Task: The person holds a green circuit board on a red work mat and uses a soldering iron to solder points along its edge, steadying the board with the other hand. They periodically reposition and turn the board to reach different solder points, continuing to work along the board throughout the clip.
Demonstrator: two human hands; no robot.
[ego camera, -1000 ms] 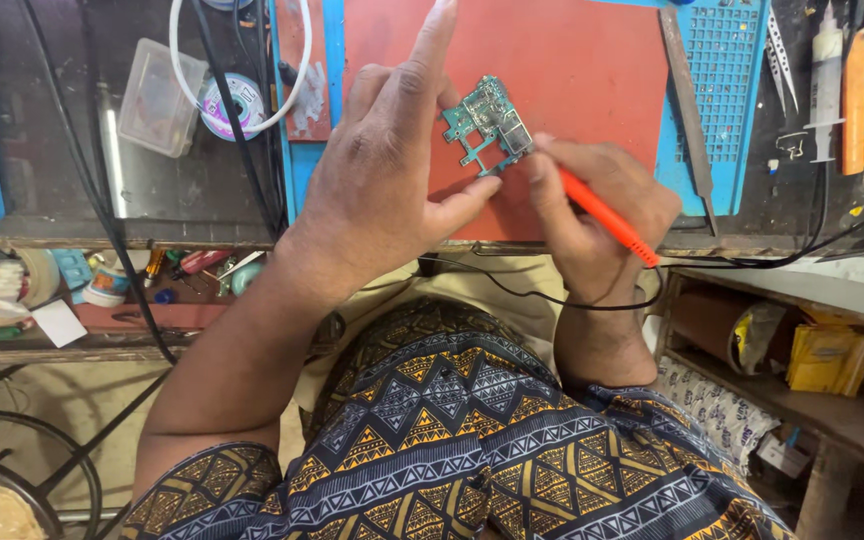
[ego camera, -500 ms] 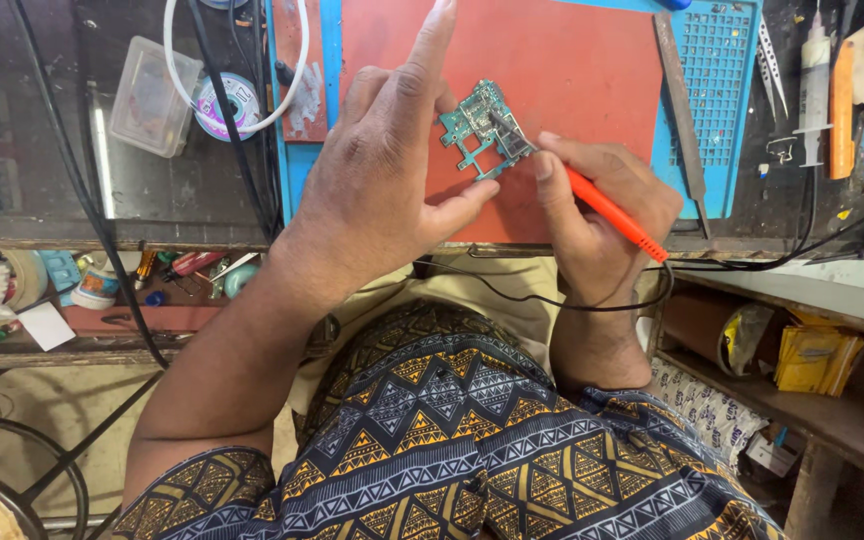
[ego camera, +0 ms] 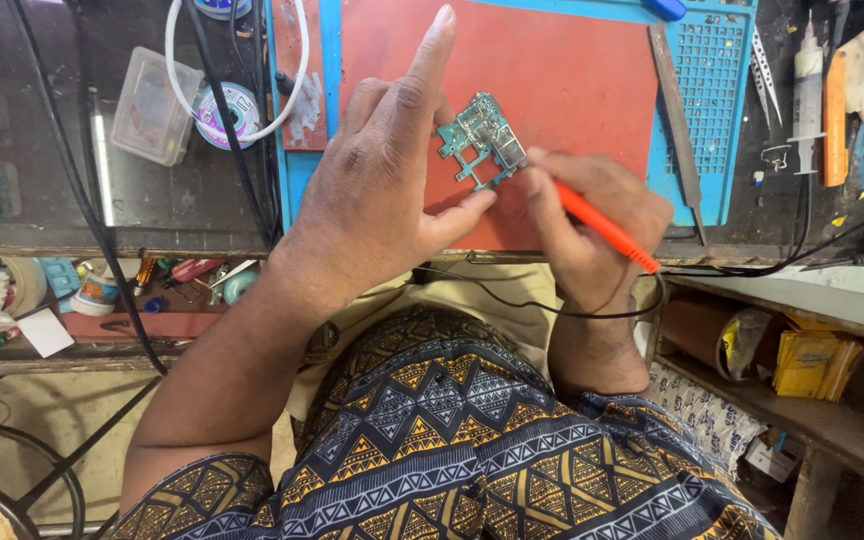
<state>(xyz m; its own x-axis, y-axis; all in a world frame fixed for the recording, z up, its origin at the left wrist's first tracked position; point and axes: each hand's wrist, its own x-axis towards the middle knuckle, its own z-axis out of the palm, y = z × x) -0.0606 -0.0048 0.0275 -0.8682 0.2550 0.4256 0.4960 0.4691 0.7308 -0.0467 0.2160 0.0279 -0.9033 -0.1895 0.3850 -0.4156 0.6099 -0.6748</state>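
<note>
Left hand (ego camera: 382, 190) raised, index finger extended; right hand (ego camera: 592, 225) curled in a pinch.

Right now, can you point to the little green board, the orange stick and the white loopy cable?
green circuit board (ego camera: 480, 135), head view, on its metal-shielded middle.
orange probe (ego camera: 602, 224), head view, on its handle beside the right hand.
white looped cable (ego camera: 295, 80), head view, on the loop's right side.

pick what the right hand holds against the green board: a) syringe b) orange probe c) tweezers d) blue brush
b: the right hand grips an orange probe with its tip on the green board, which the left hand holds; tweezers and syringe lie untouched on the bench.
</note>
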